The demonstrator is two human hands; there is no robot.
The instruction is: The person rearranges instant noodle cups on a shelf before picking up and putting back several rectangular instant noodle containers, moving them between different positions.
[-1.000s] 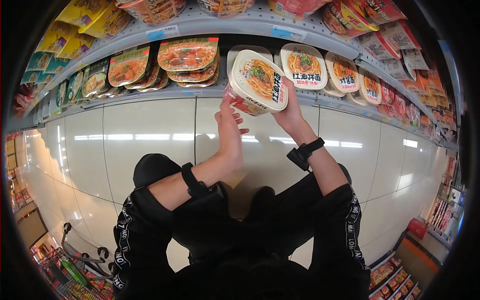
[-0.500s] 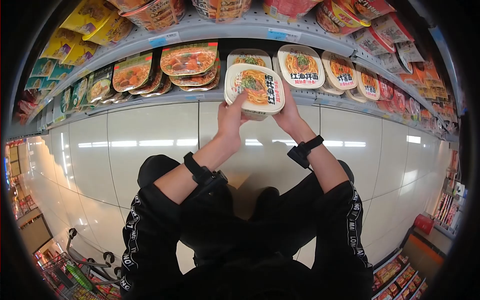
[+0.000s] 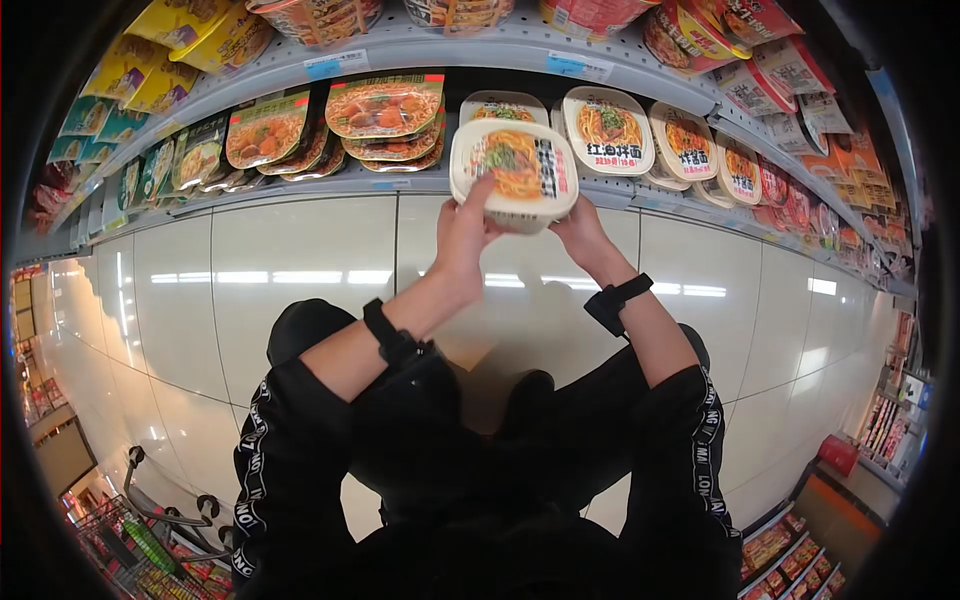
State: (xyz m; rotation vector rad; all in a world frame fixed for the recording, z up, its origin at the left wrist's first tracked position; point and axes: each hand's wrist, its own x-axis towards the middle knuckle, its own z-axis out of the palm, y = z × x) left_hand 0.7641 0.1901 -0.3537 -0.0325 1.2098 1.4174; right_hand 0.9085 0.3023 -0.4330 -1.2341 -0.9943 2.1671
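A white square instant noodle box (image 3: 520, 165) with a noodle picture on its lid is held between my two hands, just in front of the lower shelf. My left hand (image 3: 466, 232) grips its left side, the thumb lying on the lid. At the lower right corner my right hand (image 3: 588, 232) holds the box, with most of its fingers hidden behind it. Behind the held box, a similar noodle box (image 3: 503, 103) sits on the shelf, partly covered. Right of it stands a stack topped by another white noodle box (image 3: 608, 130).
Trays of noodles (image 3: 385, 105) are stacked left on the lower shelf. Noodle tubs (image 3: 440, 12) line the upper shelf, whose metal edge (image 3: 450, 60) juts out above my hands. A shopping cart (image 3: 150, 540) stands at lower left on the tiled floor (image 3: 300, 240).
The box has shifted very slightly right and its lid has turned a little, with blur on it. Both hands still hold it.
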